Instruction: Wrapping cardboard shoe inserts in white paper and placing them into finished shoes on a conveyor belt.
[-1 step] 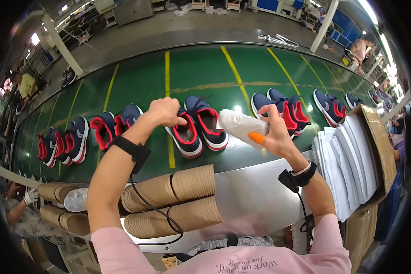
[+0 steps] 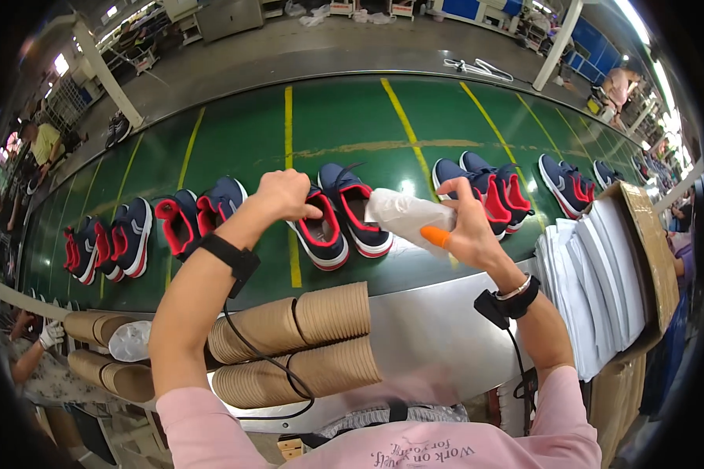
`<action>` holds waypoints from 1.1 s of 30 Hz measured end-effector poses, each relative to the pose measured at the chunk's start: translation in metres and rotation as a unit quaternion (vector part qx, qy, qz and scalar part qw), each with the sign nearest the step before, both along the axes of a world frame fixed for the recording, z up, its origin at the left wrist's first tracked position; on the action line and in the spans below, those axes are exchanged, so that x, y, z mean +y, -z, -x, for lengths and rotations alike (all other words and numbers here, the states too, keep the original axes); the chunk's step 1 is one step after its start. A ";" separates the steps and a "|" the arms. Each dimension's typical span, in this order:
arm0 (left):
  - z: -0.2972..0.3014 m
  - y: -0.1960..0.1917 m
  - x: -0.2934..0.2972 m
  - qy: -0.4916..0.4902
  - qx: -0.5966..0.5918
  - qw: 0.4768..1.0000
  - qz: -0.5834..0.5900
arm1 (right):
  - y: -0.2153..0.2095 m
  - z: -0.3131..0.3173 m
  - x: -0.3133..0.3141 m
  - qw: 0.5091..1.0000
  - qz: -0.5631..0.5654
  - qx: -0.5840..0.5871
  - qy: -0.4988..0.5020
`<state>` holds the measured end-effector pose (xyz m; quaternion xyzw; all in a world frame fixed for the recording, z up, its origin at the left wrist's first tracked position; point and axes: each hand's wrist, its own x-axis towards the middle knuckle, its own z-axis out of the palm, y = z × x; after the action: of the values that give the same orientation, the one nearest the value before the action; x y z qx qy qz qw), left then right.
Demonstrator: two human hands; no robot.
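Observation:
On the green conveyor belt [image 2: 344,125] in front of me stands a pair of navy sneakers with red lining [image 2: 358,213]. My left hand [image 2: 288,195] pinches the opening of the left shoe of this pair [image 2: 321,234]. Just right of the pair, above the belt, my right hand [image 2: 468,223] is closed on a crumpled wad of white paper [image 2: 401,213]. An orange cot [image 2: 436,236] covers one of that hand's fingers. Both wrists carry black bands with cables.
More navy-and-red pairs stand along the belt: left [image 2: 199,217], far left [image 2: 105,244], right [image 2: 485,184] and far right [image 2: 567,184]. Stacks of brown paper cups [image 2: 305,344] lie on the metal ledge. White sheets [image 2: 594,281] are piled in a cardboard box at right. Other people work at left.

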<state>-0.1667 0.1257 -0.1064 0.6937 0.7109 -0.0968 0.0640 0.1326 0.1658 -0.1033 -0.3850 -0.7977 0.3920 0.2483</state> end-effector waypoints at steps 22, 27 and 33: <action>-0.019 0.103 0.058 0.226 -0.081 0.970 -0.049 | 0.134 0.092 0.022 0.962 -0.036 -0.157 -0.222; -0.044 0.094 0.057 0.209 -0.057 0.975 -0.044 | 0.178 0.128 0.033 0.940 -0.111 -0.284 -0.154; -0.036 0.102 0.048 0.123 -0.047 0.989 -0.074 | 0.123 0.108 0.021 0.933 -0.074 -0.274 -0.220</action>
<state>-0.1303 0.1742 -0.2082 0.7824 0.6215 -0.0187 0.0333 0.0247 0.1867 -0.2266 -0.2733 -0.9262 0.2560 -0.0447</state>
